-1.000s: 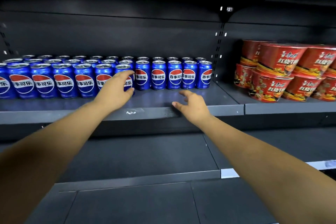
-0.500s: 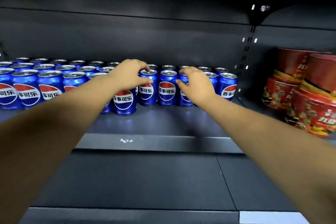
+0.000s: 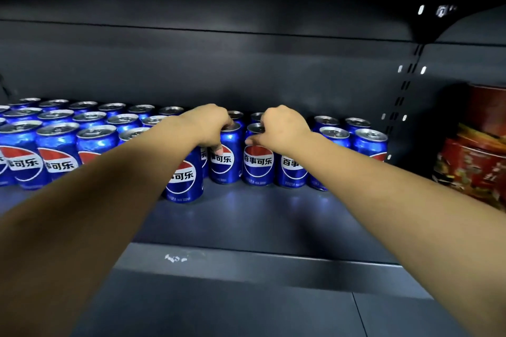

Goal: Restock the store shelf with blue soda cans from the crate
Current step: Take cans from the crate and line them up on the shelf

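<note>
Several rows of blue soda cans (image 3: 57, 150) stand on the dark store shelf (image 3: 260, 216). My left hand (image 3: 208, 126) curls over the top of one blue can (image 3: 226, 161) near the middle, thumb on its front. My right hand (image 3: 282, 128) grips the rim of the neighbouring blue can (image 3: 258, 164). One can (image 3: 184, 178) stands a little forward of the row, under my left wrist. The crate is out of view.
Red instant-noodle bowls (image 3: 471, 169) are stacked on the shelf at the right. A perforated upright (image 3: 408, 82) divides the back panel. The shelf's front lip (image 3: 246, 257) runs below the cans, with a lower shelf (image 3: 219, 306) beneath it.
Both hands have reached further in and closed over the tops of two neighbouring cans. The camera has moved closer to the shelf.
</note>
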A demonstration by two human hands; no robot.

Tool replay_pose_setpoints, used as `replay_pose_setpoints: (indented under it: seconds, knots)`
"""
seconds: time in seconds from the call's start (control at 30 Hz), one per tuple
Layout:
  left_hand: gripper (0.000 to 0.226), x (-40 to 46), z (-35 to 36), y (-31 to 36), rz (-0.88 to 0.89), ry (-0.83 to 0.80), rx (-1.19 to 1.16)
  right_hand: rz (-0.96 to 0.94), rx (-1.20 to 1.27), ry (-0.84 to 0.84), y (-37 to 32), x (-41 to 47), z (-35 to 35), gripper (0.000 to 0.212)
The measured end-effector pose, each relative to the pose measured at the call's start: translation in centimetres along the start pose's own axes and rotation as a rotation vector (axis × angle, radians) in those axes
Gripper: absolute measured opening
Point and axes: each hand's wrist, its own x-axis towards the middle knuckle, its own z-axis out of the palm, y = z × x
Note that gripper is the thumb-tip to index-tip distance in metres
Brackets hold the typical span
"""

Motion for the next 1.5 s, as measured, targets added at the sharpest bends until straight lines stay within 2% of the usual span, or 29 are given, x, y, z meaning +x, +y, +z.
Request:
replay_pose_setpoints:
  seconds: [0.1,0.23,0.37,0.6,0.97,1.33,1.5]
  knots:
    - [0.066,0.2,0.1,-0.1,-0.01,0.036,-0.016,-0.013,0.085,-0.011,0.4,0.1,0.1,0.036]
    - [0.068,-0.1,0.3,-0.6,-0.009,0.076,-0.068,-0.084,0.129,-0.019,0.9,0.2,0.0,0.04]
    - [0.067,-0.4,0.6,-0.8,-0.019,0.108,-0.082,-0.117,0.129,-0.053,0.9,0.6,-0.6,0.028]
    - [0.065,-0.5,1.0,-0.6,-0.074,0.171,-0.048,-0.092,0.236,-0.016,1.3,0.3,0.6,0.042]
    - [0.063,-1.2,0.7,0.3,-0.098,0.176,0.013,-0.054,0.254,0.011,1.3,-0.2,1.3,0.046]
    - [0.068,-1.1,0.8,0.1,-0.071,0.193,0.025,0.009,0.256,0.132,0.6,-1.0,2.7,0.038]
    - [0.066,-1.6,0.5,0.3,-0.073,0.138,0.033,-0.007,0.289,0.082,1.0,-0.9,2.6,0.045]
